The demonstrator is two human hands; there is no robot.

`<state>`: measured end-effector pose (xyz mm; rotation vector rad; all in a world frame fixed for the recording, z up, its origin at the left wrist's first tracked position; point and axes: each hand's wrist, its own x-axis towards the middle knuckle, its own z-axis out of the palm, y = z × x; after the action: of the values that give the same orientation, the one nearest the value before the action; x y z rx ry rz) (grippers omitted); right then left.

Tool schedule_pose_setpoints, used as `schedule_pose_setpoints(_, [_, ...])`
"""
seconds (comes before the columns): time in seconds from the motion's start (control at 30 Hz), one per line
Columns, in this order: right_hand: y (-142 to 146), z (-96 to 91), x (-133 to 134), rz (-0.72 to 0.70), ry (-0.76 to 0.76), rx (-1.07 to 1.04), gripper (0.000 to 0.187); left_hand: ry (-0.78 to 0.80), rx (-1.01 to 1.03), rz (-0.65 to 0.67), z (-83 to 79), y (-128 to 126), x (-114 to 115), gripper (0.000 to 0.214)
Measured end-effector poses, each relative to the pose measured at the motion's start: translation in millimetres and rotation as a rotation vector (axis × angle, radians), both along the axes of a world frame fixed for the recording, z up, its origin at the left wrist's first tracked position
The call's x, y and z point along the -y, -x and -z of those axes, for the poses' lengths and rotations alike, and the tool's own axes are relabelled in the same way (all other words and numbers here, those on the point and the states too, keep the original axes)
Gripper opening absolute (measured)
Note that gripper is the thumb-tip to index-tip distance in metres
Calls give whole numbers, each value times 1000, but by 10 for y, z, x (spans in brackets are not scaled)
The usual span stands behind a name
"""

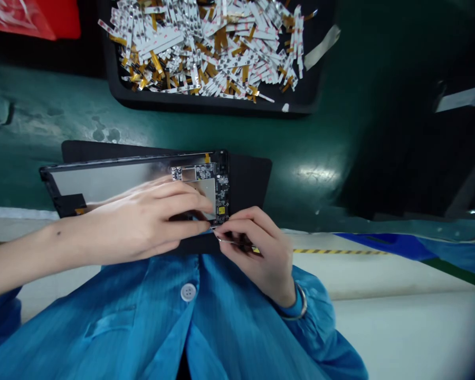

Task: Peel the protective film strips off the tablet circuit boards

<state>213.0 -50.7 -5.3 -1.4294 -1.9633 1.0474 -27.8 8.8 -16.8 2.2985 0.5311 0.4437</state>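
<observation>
Stretching away behind the tablet, the green bench fills the far half of the view. On the near side of the tablet lies the person's blue coat, with one white button at its front. Well beyond the tablet sits a black tray heaped with white and amber strips. A black mat lies under the tablet and shows past its right end and far edge.

The tablet lies flat on the mat near the bench's front edge, open side up, with a pale panel along most of its length. The left hand covers the tablet's near right part, fingers stretched out close together above the thumb. Whether its grip closes on anything cannot be told. The right hand is at the tablet's near right corner, its grip pinched on a thin metal tool whose tip points toward the left fingertips. A small circuit board sits at the tablet's right end, just beyond both hands. A bracelet circles the right wrist.
</observation>
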Motion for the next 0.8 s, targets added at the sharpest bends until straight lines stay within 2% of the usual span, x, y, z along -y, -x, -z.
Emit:
schedule_pose_setpoints(0.17, [-7,73,28,3,-114,-7,15,-80,-14,36,13,-7,-4,31])
schedule_pose_setpoints(0.33, [-26,120,33,62,-236,22,17,-211,-6,6,-27,-57,24,31])
schedule_pose_setpoints(0.5, [-124,128,-5,16,-206,-34,20,-223,-137,-7,-139,-98,44,34])
schedule_pose_setpoints(0.6, [-190,95,-55,-5,-176,-96,23,-361,-177,62,-207,-135,78,32])
schedule_pose_setpoints(0.67, [-259,53,-98,76,-193,-136,22,-482,-212,102,-252,-139,107,32])
schedule_pose_setpoints(0.7, [-318,27,-124,164,-222,-160,20,-526,-238,121,-277,-119,116,33])
schedule_pose_setpoints(0.73, [-403,0,-153,280,-265,-187,18,-545,-260,121,-305,-77,117,36])
schedule_pose_setpoints(0.8, [-673,-54,-225,564,-387,-240,14,-461,-260,0,-369,80,78,41])
